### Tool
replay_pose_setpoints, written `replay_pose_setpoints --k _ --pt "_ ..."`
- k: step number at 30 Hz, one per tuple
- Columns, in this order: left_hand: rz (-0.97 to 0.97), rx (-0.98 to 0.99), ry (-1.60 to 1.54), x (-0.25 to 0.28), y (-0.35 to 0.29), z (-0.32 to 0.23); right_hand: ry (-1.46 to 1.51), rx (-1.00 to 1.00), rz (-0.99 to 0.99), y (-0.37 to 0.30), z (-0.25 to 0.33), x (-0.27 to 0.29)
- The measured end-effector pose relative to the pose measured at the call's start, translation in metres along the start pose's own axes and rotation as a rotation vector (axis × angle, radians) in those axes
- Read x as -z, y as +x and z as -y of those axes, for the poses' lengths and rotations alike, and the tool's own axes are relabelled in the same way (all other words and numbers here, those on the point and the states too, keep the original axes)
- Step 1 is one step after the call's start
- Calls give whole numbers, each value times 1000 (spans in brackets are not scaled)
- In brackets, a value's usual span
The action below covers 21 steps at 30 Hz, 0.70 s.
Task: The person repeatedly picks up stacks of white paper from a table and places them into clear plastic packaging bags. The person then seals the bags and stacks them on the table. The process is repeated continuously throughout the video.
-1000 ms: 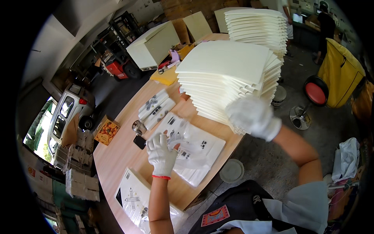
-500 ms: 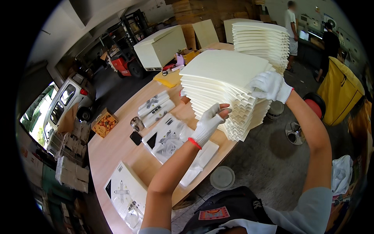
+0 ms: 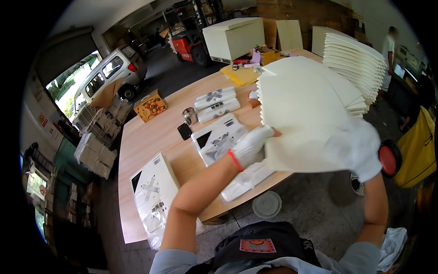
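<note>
Both my hands wear white gloves with red cuffs. My left hand (image 3: 253, 147) pinches the left edge of a large cream paper sheet (image 3: 303, 123), its thumb on top. My right hand (image 3: 358, 146), smeared by motion, is closed over the sheet's right corner. The sheet bows between my hands, its near edge lifted off the stack. Behind it fans the tall stack of cream sheets (image 3: 351, 93), its left side showing toothed, folded edges. Left of my left hand lies a plastic-wrapped white pack (image 3: 212, 139) with a pencil print.
On the wooden table (image 3: 141, 137) are another wrapped pack (image 3: 157, 189), rolled packs (image 3: 216, 105), a black phone (image 3: 184, 131), a metal cup (image 3: 189, 115) and a fruit-printed box (image 3: 150, 106). A second sheet stack (image 3: 353, 64) stands behind. A lidded bucket (image 3: 267, 204) and red stool (image 3: 390, 158) flank me.
My right hand has come down and nearer with a sheet off the stack. My left hand has closed on its left edge. The view has turned left.
</note>
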<state>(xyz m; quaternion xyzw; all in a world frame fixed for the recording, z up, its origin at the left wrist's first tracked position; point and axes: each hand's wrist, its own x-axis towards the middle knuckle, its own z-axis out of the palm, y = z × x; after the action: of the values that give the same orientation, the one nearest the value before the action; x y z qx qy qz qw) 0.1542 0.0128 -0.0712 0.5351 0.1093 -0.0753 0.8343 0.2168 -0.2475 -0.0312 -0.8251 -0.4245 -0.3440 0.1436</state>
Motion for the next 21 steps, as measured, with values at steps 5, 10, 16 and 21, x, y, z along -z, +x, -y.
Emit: replay_pose_setpoints --k 5,10,16,21 --pt "-99 -42 549 47 -21 7 1004 -584 174 -40 -30 -66" --pt "-219 -532 1044 19 -37 116 905 -341 174 -52 81 -85" --pt "-224 -776 1258 16 -56 145 832 -532 180 -91 94 -126" --pt "-1251 -923 1178 116 -29 85 547 -144 318 -103 97 -96"
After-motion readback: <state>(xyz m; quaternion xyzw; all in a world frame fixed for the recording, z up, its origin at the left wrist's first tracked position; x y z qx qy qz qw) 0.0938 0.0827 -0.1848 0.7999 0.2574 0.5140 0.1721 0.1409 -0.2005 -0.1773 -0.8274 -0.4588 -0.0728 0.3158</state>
